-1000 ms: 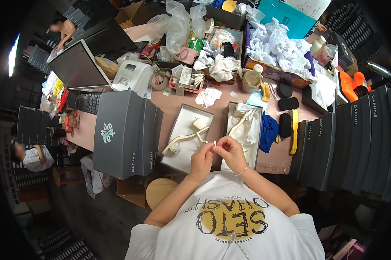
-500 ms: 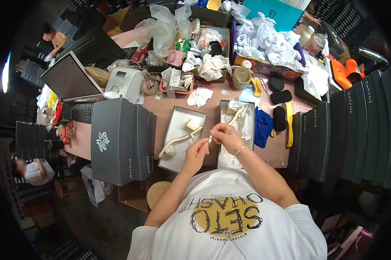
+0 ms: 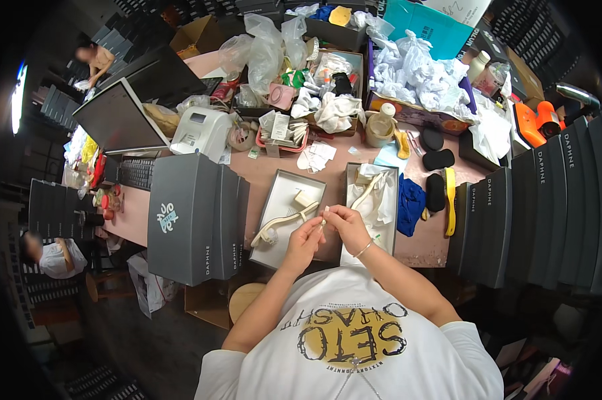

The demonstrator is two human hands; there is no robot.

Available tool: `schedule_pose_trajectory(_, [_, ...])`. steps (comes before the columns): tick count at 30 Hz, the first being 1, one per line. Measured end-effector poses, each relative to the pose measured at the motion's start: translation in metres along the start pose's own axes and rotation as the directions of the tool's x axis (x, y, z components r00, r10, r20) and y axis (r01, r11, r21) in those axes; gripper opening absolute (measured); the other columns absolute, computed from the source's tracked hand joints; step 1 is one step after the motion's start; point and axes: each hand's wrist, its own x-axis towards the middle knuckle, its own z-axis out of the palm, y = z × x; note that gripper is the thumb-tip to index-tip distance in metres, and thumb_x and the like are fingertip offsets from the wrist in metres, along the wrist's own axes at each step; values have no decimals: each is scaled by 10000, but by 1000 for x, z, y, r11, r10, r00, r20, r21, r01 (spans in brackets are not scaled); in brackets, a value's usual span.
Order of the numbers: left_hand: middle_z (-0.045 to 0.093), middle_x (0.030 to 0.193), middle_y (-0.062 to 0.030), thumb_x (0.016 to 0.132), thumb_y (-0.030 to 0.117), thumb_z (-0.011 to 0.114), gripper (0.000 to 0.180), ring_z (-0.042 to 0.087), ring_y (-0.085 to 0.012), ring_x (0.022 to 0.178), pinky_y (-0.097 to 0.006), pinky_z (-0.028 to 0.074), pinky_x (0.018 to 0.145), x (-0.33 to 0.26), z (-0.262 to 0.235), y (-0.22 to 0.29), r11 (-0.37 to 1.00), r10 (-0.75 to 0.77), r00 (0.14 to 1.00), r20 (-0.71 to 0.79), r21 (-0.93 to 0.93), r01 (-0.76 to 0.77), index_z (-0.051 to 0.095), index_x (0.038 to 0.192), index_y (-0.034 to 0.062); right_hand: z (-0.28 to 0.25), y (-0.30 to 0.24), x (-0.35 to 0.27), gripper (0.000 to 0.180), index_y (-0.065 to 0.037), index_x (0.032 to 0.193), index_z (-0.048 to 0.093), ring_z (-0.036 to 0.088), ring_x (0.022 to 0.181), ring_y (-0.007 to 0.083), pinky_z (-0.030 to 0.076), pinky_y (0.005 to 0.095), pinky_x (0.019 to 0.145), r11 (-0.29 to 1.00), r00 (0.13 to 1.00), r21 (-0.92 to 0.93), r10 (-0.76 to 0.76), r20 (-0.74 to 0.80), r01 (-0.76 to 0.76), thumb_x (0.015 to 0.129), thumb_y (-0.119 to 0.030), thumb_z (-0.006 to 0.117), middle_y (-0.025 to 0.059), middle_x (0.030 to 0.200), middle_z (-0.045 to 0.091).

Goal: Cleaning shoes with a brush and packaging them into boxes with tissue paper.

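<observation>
- Between the fingertips of both hands, just above the near side of the table (image 3: 424,253), is a small pale piece (image 3: 324,223); it looks whitish and narrow, but its exact shape is too small to tell.
- Left hand (image 3: 305,243): thumb and fingers are pinched together on the piece from the left, the back of the hand partly turned up.
- Right hand (image 3: 347,227): thumb and forefinger are brought together at the piece's upper end, close to the left fingertips; a thin bracelet (image 3: 363,250) circles this wrist.
- Just beyond the left hand, a cream sandal (image 3: 280,226) lies on its side in a shallow white-lined box (image 3: 278,189), a clear bundle near its lower end.
- Beyond the right hand, a second grey box (image 3: 351,179) holds another cream strip-like shoe part (image 3: 366,193) amid white paper (image 3: 384,207).
- Right of that box lie a crumpled blue cloth (image 3: 411,208), a black pad (image 3: 436,192) and a yellow brush (image 3: 450,200).
- Dark shoeboxes (image 3: 180,220) stand at the left, and more at the right.
</observation>
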Motion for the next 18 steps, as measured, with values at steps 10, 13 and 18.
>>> schedule_pose_trajectory(10, [546, 718, 10, 925, 93, 508, 273, 356, -9, 502, -163, 276, 434, 33, 13, 1, 997, -34, 997, -76, 72, 39, 576, 1171, -2, -24, 46, 62, 232, -24, 761, 607, 523, 568, 107, 434, 273, 555, 818, 883, -553, -367, -292, 157, 900, -204, 558, 30, 624, 561])
schedule_pose_trajectory(13, [553, 736, 9, 945, 126, 514, 267, 373, -19, 521, -172, 306, 460, 21, 7, 3, 995, -20, 1000, -12, 94, 21, 576, 1180, 15, -106, 23, 87, 205, -60, 786, 603, 548, 610, 101, 456, 259, 543, 991, 870, -135, -54, -490, -14, 895, -230, 564, 16, 651, 579])
schedule_pose_trajectory(18, [555, 754, 7, 960, 142, 506, 266, 382, -18, 546, -162, 309, 480, 24, -20, 2, 1000, -16, 998, 64, -9, 17, 568, 1194, 29, -26, -63, 17, 203, -38, 871, 622, 551, 627, 74, 461, 223, 553, 938, 999, -347, 31, 28, -19, 896, -238, 604, -6, 717, 585])
